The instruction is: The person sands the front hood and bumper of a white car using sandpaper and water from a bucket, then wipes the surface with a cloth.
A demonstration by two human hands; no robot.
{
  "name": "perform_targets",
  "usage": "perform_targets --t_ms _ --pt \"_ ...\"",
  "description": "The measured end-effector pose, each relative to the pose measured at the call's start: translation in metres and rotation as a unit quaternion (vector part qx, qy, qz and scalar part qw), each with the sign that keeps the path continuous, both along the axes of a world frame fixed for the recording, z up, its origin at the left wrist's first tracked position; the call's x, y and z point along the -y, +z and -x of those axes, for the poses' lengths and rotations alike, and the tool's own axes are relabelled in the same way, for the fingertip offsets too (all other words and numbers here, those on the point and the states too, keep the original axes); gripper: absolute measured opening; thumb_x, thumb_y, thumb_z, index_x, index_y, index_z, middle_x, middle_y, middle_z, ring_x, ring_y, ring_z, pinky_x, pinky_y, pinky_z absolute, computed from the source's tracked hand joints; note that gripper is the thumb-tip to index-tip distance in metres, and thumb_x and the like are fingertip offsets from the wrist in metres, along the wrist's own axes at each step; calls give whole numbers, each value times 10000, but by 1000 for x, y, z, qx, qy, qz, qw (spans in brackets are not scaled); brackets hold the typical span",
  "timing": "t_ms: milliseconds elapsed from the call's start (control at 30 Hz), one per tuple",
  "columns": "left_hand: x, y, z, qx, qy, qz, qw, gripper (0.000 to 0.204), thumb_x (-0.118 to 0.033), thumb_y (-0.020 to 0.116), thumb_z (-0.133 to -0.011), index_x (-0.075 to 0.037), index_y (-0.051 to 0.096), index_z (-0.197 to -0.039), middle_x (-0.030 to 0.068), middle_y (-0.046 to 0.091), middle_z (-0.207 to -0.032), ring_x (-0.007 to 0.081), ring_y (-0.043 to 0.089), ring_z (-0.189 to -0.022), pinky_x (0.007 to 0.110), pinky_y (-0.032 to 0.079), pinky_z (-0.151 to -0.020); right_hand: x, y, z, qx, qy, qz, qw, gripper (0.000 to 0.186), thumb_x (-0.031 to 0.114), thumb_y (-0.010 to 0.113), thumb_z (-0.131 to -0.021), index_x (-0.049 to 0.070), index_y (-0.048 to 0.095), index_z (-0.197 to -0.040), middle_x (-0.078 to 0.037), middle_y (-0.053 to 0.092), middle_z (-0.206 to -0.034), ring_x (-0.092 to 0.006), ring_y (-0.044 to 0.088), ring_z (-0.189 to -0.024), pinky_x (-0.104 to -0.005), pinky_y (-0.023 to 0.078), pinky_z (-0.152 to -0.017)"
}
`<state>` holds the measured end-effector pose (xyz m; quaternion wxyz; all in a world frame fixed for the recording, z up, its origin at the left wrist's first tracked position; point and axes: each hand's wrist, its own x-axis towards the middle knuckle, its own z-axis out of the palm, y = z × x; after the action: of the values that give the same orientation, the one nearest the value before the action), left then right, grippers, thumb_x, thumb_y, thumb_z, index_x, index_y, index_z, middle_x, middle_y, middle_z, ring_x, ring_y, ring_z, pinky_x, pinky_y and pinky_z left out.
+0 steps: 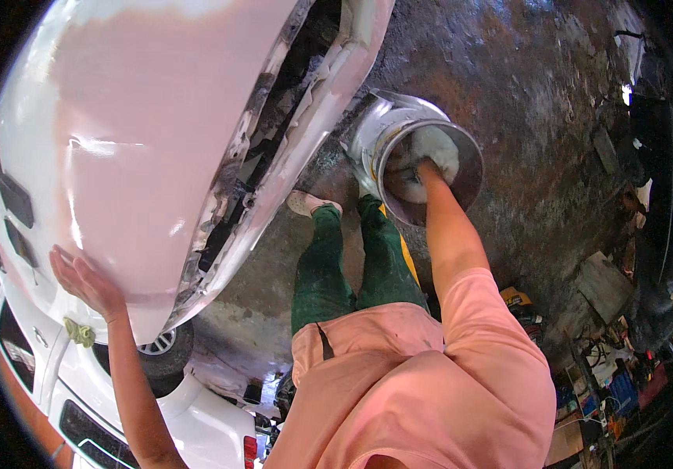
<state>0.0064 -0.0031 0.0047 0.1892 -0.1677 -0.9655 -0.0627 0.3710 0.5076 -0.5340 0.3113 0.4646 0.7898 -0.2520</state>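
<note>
Left grip (87, 281) wide, fingers stretched out, palm on or just over pale pinkish car panel (145, 156), can't tell which. Right grip (428, 168) sunk down in round bucket (466, 177), can't tell if it's closed on anything. Bucket sits just off panel's dark gappy edge, grimy floor (524, 117) around it, some whitish stuff (441, 142) inside. Yellowish-green cloth (79, 332) near left grip, on white bodywork (90, 375). Tyre (174, 352) shows right of cloth.

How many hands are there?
2. The left hand looks to rest on the car. The right hand is down in the bucket, its fingers partly hidden. I see no others.
</note>
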Motion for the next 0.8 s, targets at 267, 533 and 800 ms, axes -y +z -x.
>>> perform_targets --t_ms 267,533,800 --pt "-5 -2 9 10 7 16 1000 670 -491 336 -1086 11 373 -1527 175 307 -1584 328 243 -1494 470 202 -1230 -14 58 11 32 -28 46 998 488 289 462 -989 27 602 -1376 -221 552 -1453 -457 516 -1335 -507 419 -1112" --pt "-3 -2 11 5 8 23 1000 677 -503 327 -1085 3 373 -1532 179 315 -1583 323 240 -1497 465 197 -1229 -30 -5 -21 127 26 169 977 603 392 483 -977 84 497 -1496 -172 416 -1587 -348 357 -1484 -439 307 -1202" --pt "-1 -2 8 0 9 49 999 655 -470 317 -1096 17 364 -1531 189 319 -1579 330 252 -1492 467 208 -1222 16 113 47 -57 -155 203 965 668 493 509 -988 77 477 -1510 -175 416 -1586 -321 375 -1472 -416 298 -1199"
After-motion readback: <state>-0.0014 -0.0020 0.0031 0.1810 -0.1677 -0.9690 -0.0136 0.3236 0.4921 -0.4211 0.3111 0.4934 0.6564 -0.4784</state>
